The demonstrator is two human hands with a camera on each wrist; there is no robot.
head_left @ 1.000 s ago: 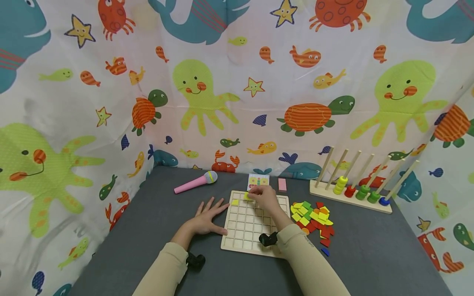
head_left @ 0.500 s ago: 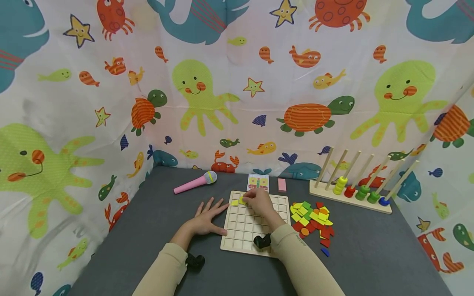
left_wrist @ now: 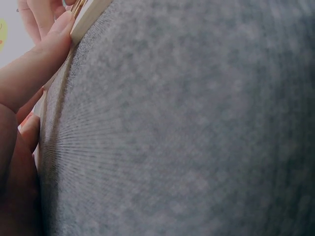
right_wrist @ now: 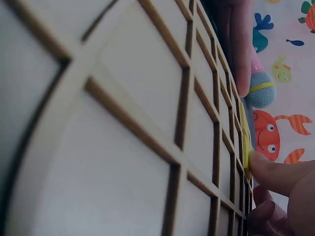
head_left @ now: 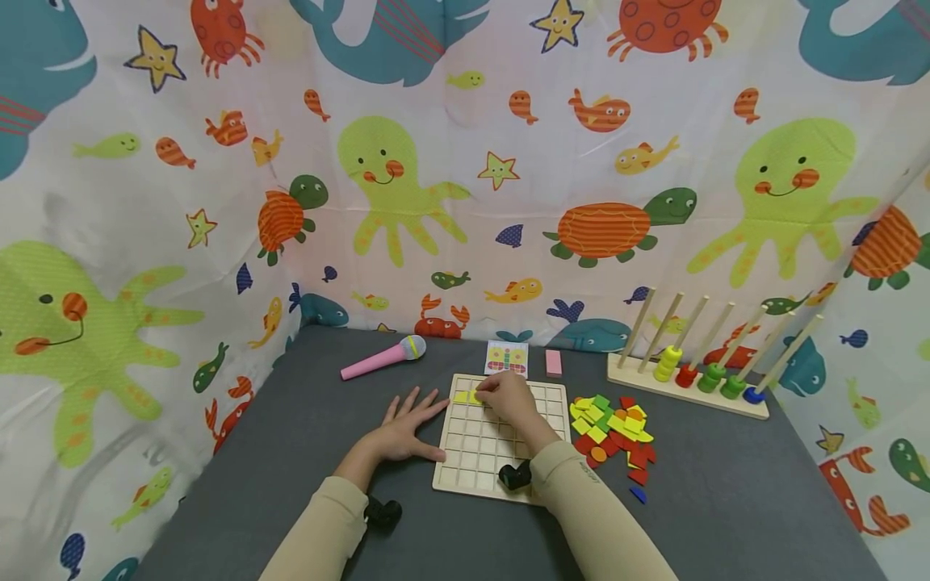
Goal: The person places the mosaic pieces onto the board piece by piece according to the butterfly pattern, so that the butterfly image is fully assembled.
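Observation:
A wooden grid board (head_left: 465, 460) lies on the grey table. One yellow square tile (head_left: 461, 397) sits in a cell at its far left corner. Just right of it is a second yellow tile (head_left: 473, 398), partly covered by my right hand (head_left: 511, 399), whose fingertips pinch it down at its cell. The right wrist view has a fingertip right on that yellow tile (right_wrist: 246, 151), its other fingers curled below. My left hand (head_left: 402, 432) lies with fingers spread beside the board, its thumb touching the left edge; the left wrist view shows this thumb (left_wrist: 59, 42) against the rim.
A pile of yellow, green, red and orange pieces (head_left: 613, 428) lies right of the board, a blue piece (head_left: 638, 494) nearer. Behind stand a pattern card (head_left: 506, 357), a pink block (head_left: 554, 363), a toy microphone (head_left: 385, 357) and a peg rack (head_left: 686, 387) with rings.
My right hand has moved left with the second yellow tile, which now lies close beside the first one, level in its row. The left hand has stayed in place.

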